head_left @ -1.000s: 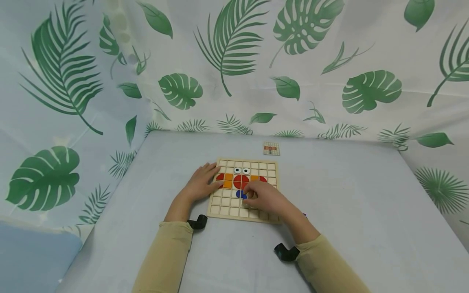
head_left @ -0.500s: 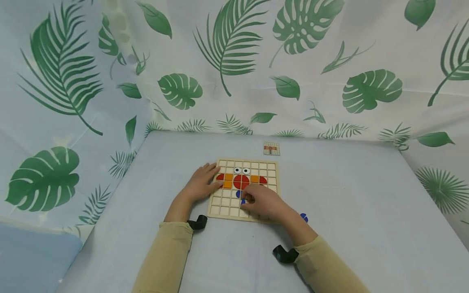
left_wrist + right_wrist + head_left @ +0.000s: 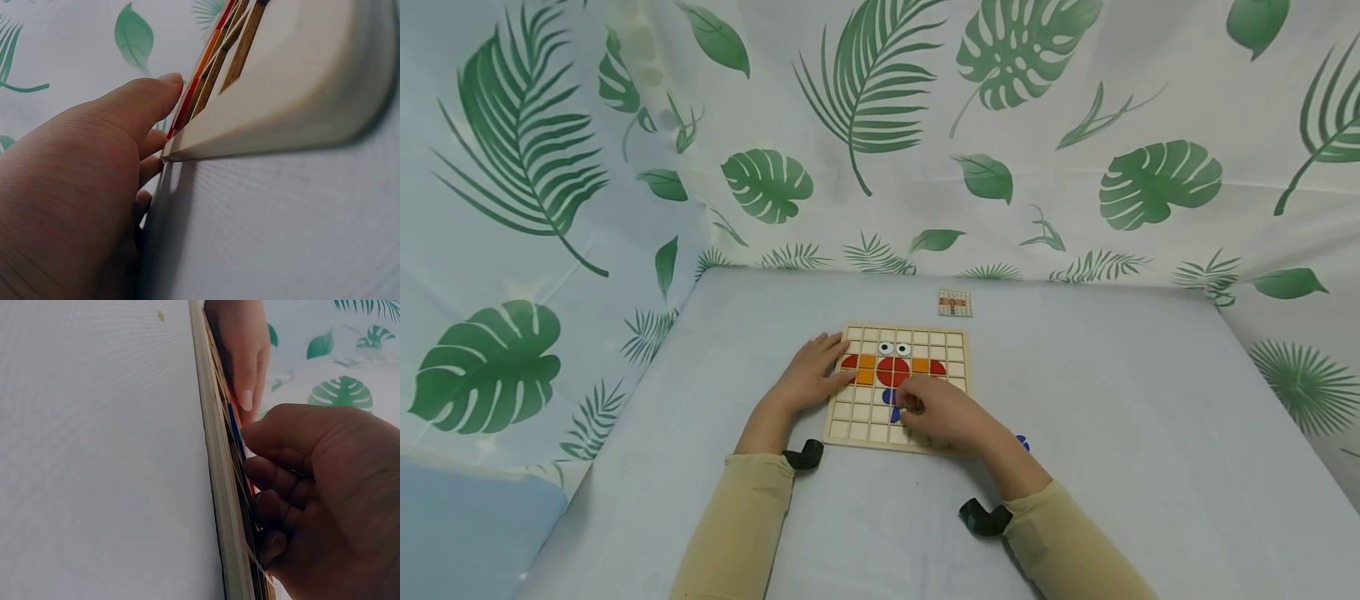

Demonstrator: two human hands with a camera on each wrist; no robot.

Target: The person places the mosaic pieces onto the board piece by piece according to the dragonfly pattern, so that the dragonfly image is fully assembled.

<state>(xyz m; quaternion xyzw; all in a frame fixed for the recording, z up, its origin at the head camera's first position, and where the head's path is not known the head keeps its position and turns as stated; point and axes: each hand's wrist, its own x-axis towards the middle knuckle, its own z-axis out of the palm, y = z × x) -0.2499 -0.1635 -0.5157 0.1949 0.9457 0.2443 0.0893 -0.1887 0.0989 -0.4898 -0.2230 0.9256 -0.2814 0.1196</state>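
A wooden grid board [image 3: 859, 434] lies on the table with coloured tiles in its cells. In the head view, my left hand [image 3: 808, 372] rests at the board's left edge, fingers extended and thumb over the rim beside the red [image 3: 849, 362] and orange tiles [image 3: 866, 369]. My right hand [image 3: 946, 410] is over the lower middle of the board, fingers curled, thumb and index tips at a small blue tile [image 3: 895, 414]; they seem to pinch it, though the fingers partly hide it. Above it sits another blue tile [image 3: 889, 396], below a red circle [image 3: 892, 372] and two eye tiles [image 3: 893, 348].
A small pattern card [image 3: 955, 302] lies behind the board. Loose blue pieces [image 3: 1022, 442] are partly hidden beyond the right forearm. Black wrist devices [image 3: 986, 517] stick out at both sleeves. Leaf-print curtains [image 3: 880, 167] border the table [image 3: 1112, 400] at the back and sides.
My right hand has shifted slightly down the board from the upper blue tile to the lower one, its thumb and index tips drawing closer together. My left hand stays put.
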